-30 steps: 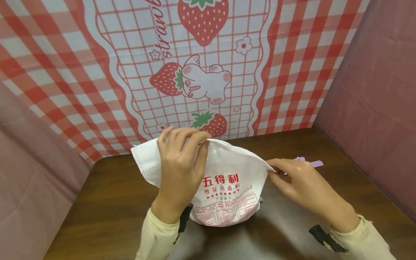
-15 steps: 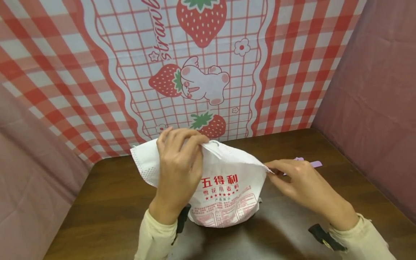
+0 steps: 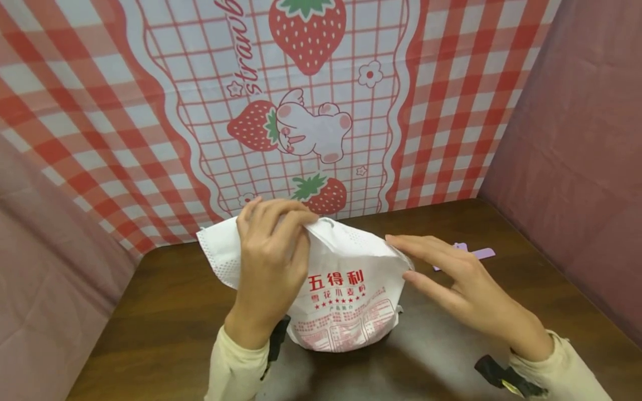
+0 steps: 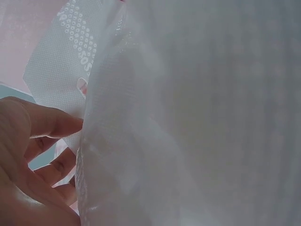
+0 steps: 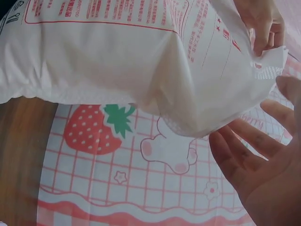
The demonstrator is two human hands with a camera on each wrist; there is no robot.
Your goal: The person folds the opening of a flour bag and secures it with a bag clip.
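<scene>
A white flour bag with red print stands on the table in the head view, its top edge raised. My left hand grips that top edge left of the middle, and a flap of the bag sticks out past it to the left. In the left wrist view, the thumb presses the bag's edge against the fingers. My right hand is at the bag's upper right corner, thumb and fingers apart. In the right wrist view its fingers are spread loosely, with fingertips right at the bag's edge.
A small light purple object lies on the dark wooden table, partly behind my right hand. A red checked strawberry cloth hangs at the back. Pink curtains close off both sides.
My right hand has let go of the bag's corner, its thumb and fingers spreading apart. The left hand keeps its grip, and the top edge sags slightly more.
</scene>
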